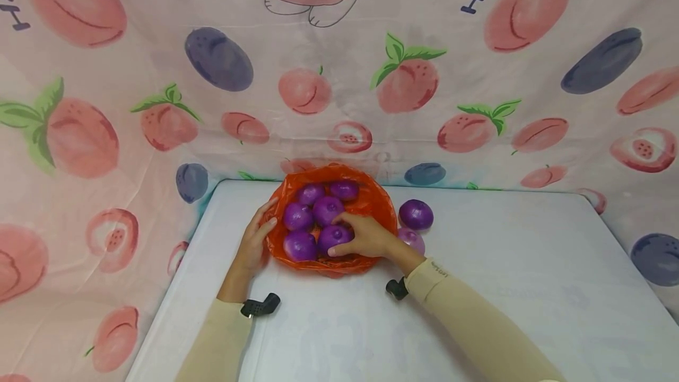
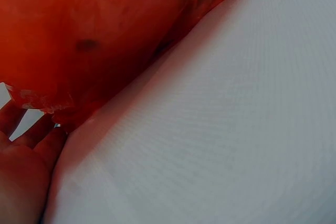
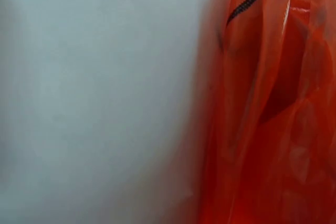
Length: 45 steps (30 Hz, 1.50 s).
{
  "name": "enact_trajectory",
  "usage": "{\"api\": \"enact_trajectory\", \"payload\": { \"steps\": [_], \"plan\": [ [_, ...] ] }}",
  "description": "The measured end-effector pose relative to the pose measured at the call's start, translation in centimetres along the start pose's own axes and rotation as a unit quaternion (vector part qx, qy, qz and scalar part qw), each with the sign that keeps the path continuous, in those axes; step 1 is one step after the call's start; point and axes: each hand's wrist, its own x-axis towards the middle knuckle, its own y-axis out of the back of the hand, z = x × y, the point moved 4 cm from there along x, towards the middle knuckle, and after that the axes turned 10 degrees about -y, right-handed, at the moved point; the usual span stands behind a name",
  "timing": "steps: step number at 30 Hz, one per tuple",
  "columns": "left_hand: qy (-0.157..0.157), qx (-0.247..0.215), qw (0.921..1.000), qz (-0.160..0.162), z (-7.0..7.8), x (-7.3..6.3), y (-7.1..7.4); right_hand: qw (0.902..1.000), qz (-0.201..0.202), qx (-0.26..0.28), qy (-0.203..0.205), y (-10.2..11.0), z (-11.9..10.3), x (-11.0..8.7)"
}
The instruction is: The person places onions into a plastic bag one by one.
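An orange plastic bag (image 1: 387, 205) with its mouth spread wide holds several purple onions (image 1: 300, 246). My right hand (image 1: 368, 236) reaches in over the bag's right side. Its thumb and fingers grip the front right onion (image 1: 331, 236) from both sides. At the bag's left side my left hand (image 1: 252, 241) rests against the plastic, fingers fairly straight. The left wrist view has the left fingers (image 2: 39, 132) right at the bag's lower edge (image 2: 94, 40). In the right wrist view only the bag's creased side (image 3: 273, 119) and the table show; the hand is hidden.
Just right of the bag, a dark purple onion (image 1: 416, 214) and a paler one (image 1: 412, 240) lie on the white table (image 1: 509, 287); my right wrist partly covers the paler one. A fruit-print cloth (image 1: 361, 46) hangs behind the table. A dark cord (image 3: 249, 1) lies by the bag.
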Motion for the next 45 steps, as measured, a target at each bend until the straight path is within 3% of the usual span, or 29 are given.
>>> {"api": "enact_trajectory", "payload": {
  "steps": [15, 45],
  "plan": [
    [-0.005, -0.001, 1.0, 0.003, 0.06, 0.05, -0.03, 0.9998, -0.007, -0.011, -0.018, -0.47, 0.09, 0.13],
    [0.001, 0.003, 1.0, -0.001, -0.04, 0.02, 0.08, 0.9999, 0.006, -0.009, -0.001, 0.14, -0.18, -0.41]
  ]
}}
